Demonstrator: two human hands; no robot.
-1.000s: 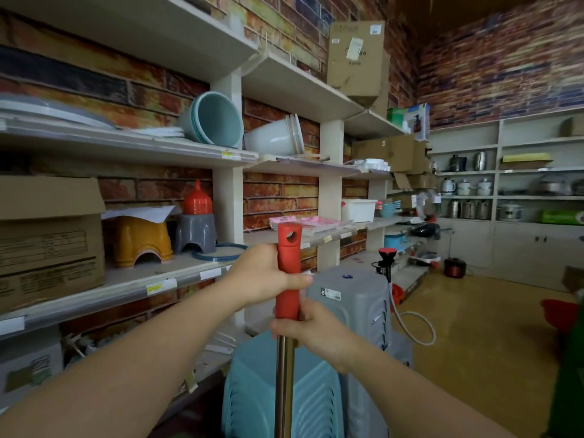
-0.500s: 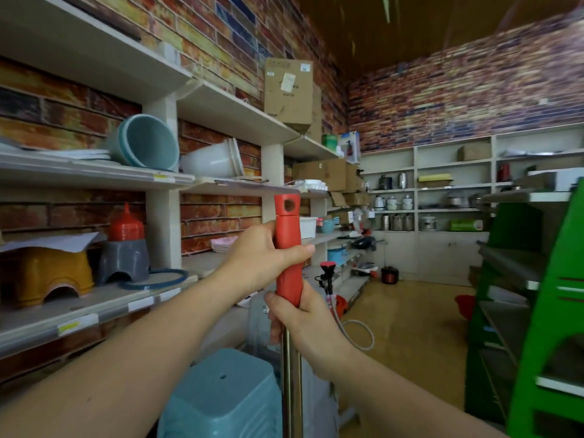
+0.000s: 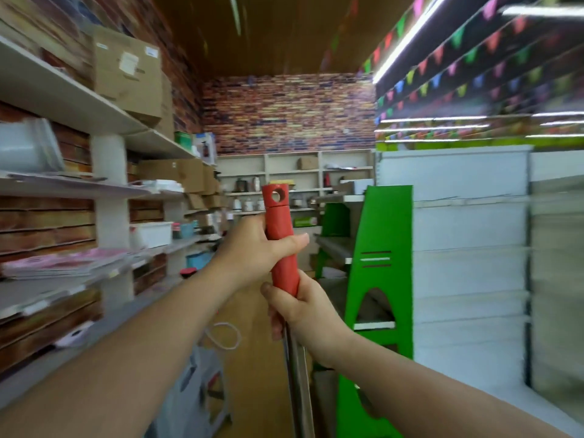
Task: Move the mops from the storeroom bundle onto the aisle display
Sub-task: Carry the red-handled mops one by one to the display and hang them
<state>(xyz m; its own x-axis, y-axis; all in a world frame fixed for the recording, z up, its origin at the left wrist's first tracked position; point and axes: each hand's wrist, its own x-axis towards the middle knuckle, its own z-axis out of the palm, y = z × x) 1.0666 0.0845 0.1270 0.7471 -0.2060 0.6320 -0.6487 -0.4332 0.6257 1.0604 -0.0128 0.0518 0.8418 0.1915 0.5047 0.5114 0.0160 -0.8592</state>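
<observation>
Left hand [image 3: 252, 248] and right hand [image 3: 303, 308] both wrap the upright red-gripped steel mop handle [image 3: 281, 238] just left of the green metal shelf end-panel [image 3: 379, 279]; hidden lower end may snag it.

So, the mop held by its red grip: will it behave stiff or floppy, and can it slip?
The mop pole looks like bare metal, so it is probably stiff. The left hand wraps the red grip, which looks matte and less slippery; the right hand reaches the shinier pole, which may slide more easily. The mop's head is out of view, so its weight is unclear.
</observation>
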